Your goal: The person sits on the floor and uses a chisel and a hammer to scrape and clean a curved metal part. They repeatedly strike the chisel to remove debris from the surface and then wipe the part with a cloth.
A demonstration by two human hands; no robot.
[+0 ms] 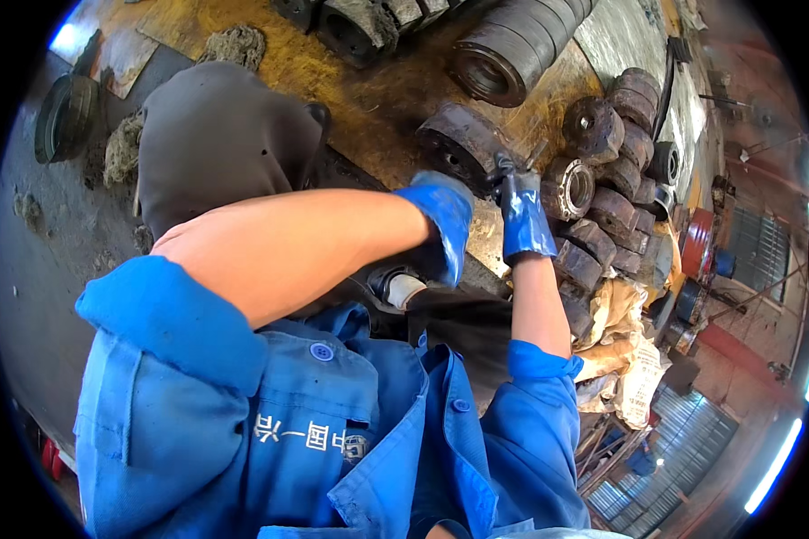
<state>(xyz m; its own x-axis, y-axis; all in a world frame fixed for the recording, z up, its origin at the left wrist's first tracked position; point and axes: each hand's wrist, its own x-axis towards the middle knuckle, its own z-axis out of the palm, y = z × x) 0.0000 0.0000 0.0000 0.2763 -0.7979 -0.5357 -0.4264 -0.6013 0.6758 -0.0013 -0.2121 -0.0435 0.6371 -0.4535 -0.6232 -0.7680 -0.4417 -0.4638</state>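
Observation:
A large dark, greasy metal roller (458, 144) with a bore in its end face lies on the stained metal surface, just beyond my hands. My left hand (436, 202), in a blue rubber glove, reaches across to the roller's near end; its fingers are hidden behind the glove's back and cuff. Beside it my right hand (517, 193) wears a matching glove with blackened fingers. Those fingers are closed around a thin dark rod-like piece (537, 153) that sticks up at the roller's right side. Its exact kind cannot be made out.
Several greasy rollers (595, 128) and a shiny ringed one (568, 189) are heaped at the right. A long row of joined rollers (521, 49) lies beyond. Torn paper sacks (634, 359) sit lower right. At left are a dark cloth-covered rounded shape (225, 144), a ring (66, 119) and rags (124, 151).

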